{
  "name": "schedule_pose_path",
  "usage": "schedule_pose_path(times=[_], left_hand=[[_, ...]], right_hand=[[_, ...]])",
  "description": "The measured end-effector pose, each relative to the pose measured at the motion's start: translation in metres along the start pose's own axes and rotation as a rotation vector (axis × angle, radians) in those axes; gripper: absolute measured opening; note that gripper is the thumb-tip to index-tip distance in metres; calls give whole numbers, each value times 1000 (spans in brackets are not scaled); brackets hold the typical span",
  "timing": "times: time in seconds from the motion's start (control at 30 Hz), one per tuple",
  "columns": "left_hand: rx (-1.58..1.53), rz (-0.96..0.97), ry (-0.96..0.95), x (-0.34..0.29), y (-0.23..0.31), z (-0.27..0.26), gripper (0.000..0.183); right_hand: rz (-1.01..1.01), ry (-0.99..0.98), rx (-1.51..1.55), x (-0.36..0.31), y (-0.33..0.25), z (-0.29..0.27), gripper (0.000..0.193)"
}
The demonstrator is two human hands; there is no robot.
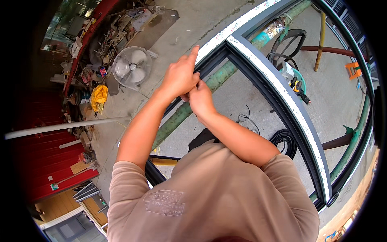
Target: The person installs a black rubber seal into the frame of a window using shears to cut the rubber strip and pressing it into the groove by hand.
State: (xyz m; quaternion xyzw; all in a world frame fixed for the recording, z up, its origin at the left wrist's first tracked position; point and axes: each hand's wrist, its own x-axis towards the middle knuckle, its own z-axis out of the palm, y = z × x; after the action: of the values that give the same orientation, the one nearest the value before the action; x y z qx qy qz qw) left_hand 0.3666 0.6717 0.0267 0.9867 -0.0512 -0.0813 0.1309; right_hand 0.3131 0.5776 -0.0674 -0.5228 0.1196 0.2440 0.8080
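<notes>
A large dark window frame (pixel 278 86), its faces covered by white protective film, lies raised across green pipe supports (pixel 221 80). On its left-hand bar rests my left hand (pixel 180 76), index finger stretched along the film and thumb toward the inner edge; the palm and other fingers look wrapped round the bar. Close beside it, at the bar's inner black edge, my right hand (pixel 201 99) is closed, its thumb next to the left thumb. Whatever sits between the right fingers is hidden. A stretch of the bar disappears under both hands.
A round floor fan (pixel 133 67) stands at left, below a scrap pile (pixel 117 40). Black tubing lies coiled (pixel 284 143) inside the frame's outline. Beyond the crossbar are a teal bucket (pixel 303 82) with a power drill (pixel 299 88) and an orange block (pixel 353 71).
</notes>
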Motion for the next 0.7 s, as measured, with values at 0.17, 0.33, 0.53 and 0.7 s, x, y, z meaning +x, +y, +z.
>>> schedule_pose_path(times=[0.17,0.33,0.53,0.7], left_hand=[[-46,52,15,0,-8,7,99],[-57,92,49,0,-8,5,98],[-83,146,127,1,-15,14,95],[-75,150,148,1,-15,16,92]], right_hand=[[-252,-61,-240,-28,-14,-29,38],[-496,288,-597,-13,-68,-57,48],[-731,433,-1287,6,-92,-83,55],[-864,491,-1542,11,-89,-100,61]])
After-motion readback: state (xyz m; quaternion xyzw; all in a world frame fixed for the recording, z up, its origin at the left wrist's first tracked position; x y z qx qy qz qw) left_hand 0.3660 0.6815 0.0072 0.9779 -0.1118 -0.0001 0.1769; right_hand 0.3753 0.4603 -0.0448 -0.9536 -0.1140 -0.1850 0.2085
